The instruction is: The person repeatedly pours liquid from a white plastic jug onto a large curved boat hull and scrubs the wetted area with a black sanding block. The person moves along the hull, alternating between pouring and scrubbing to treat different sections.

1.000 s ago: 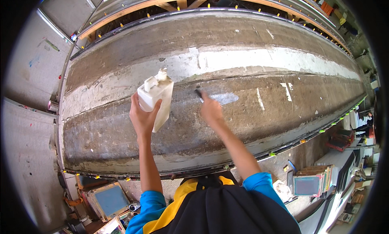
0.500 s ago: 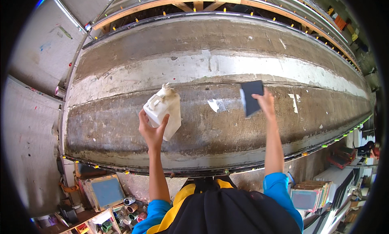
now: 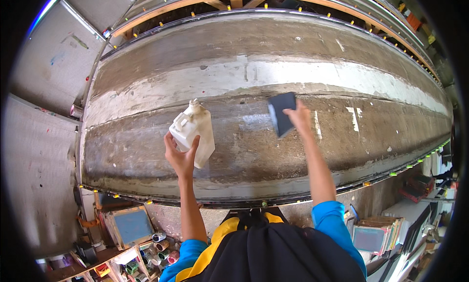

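A white plastic jug (image 3: 200,130) lies tipped over the brown-stained table (image 3: 146,155), its narrow spout pointing to the far side. Around its near left end my left hand (image 3: 181,155) is wrapped, thumb on one side and fingers on the other. To the right, my right hand (image 3: 300,117) grips a flat dark rectangular spreader (image 3: 281,113) by its right side. White paste coats the spreader's left edge. A thin whitish wet smear (image 3: 256,122) lies on the tabletop just left of that edge.
A broad white band (image 3: 312,74) runs along the table's length beyond my hands. Yellow and green clips line the rails (image 3: 234,203). Framed screens (image 3: 129,227) and several paint pots (image 3: 161,245) stand below at left; more frames (image 3: 371,238) are stacked at right.
My right hand has moved left with the spreader, across the spot where a thick white blob lay; a thin smear shows there now. The jug and left hand shifted slightly left in view.
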### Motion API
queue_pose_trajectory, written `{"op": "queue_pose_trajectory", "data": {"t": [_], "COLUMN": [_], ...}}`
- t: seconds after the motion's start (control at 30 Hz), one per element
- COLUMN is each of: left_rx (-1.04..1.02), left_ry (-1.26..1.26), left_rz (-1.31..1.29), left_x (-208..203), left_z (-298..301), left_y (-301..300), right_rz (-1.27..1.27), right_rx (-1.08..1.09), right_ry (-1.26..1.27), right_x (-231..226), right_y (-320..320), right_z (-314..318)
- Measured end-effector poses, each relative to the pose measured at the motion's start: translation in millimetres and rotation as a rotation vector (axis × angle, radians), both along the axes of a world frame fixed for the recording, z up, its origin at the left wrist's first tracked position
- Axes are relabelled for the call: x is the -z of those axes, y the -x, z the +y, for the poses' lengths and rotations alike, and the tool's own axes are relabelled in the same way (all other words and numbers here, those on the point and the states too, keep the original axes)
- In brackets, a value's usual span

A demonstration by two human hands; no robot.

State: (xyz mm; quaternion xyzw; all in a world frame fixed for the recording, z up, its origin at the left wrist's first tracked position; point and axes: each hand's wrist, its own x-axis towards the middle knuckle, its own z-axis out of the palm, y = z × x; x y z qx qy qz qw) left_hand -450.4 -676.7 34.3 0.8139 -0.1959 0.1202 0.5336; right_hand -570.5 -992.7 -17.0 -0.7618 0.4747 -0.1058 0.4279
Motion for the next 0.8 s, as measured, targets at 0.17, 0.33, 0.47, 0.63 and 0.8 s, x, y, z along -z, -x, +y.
{"op": "queue_pose_trajectory", "data": {"t": [0.17,0.33,0.47,0.63,0.8], "left_rx": [0.049,0.089,0.093,0.075,0.09], "left_ry": [0.022,0.036,0.018,0.037,0.056], "left_rz": [-0.015,0.049,0.006,0.018,0.022], "left_x": [7,8,6,5,9], "left_z": [-24,-26,-25,-25,-29], "left_y": [6,11,8,3,-6], "right_rz": [0.061,0.081,0.236,0.415,0.249], "right_rx": [0.128,0.027,0.096,0.029,-0.225], "right_ry": [0.033,0.163,0.547,0.316,1.015], "right_x": [10,-3,-2,17,35], "right_y": [76,67,69,59,2], "right_z": [-106,-100,-97,-56,52]}}
